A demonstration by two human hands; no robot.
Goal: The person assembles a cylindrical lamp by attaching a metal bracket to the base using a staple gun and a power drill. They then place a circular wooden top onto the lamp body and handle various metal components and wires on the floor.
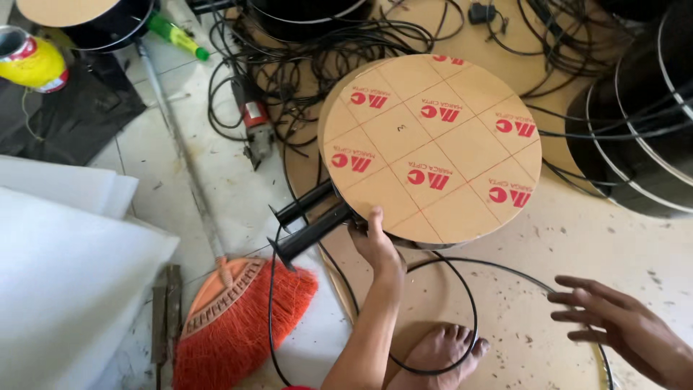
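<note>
Head view: the left hand [375, 245] closes its grip on the near rim of the round paper-covered disc [433, 144], steadying it flat above the floor [238, 195]. Right of the disc, the right hand [621, 325] hovers open-fingered, holding nothing, over a black cable loop [473, 318].

Orange broom [234, 328] lies on the tiled floor [155, 155], bristles toward the lower edge, long handle running up-left. White foam sheets [65, 267] stacked at left. Yellow can [30, 61] on a dark cloth [72, 108], top left — green-tipped bottle [177, 36] nearby. Small power tool with a red band [254, 126] beside a tangle of black cables [317, 50]. Black round frames [635, 137] stacked at right. Two rusty metal strips [166, 310] just left of the broom.
</note>
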